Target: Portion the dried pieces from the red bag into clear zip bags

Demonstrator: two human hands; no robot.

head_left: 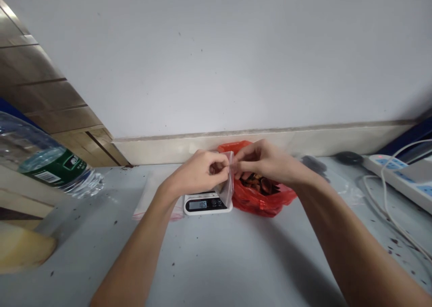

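A small clear zip bag [228, 185] hangs over the right part of a white digital scale [208, 210]. My left hand [204, 172] pinches the bag's upper left side. Close beside it, my right hand [265, 163] has its thumb and fingers together at the bag's top right edge; what the fingertips hold is partly hidden. The scale's lit display reads about 185, with any decimal point hard to make out. Just right of the scale, under my right hand, a red plastic bag [261, 205] lies open with dark brown and orange dried pieces [261, 184] in it.
Flat clear bags [151, 192] lie left of the scale. A large water bottle [54, 163] and a yellowish container [25, 247] stand at the left. On the right are a white power strip [401, 176], white cables [384, 194] and a black mouse-like object [349, 157]. A white wall [236, 64] closes off the back.
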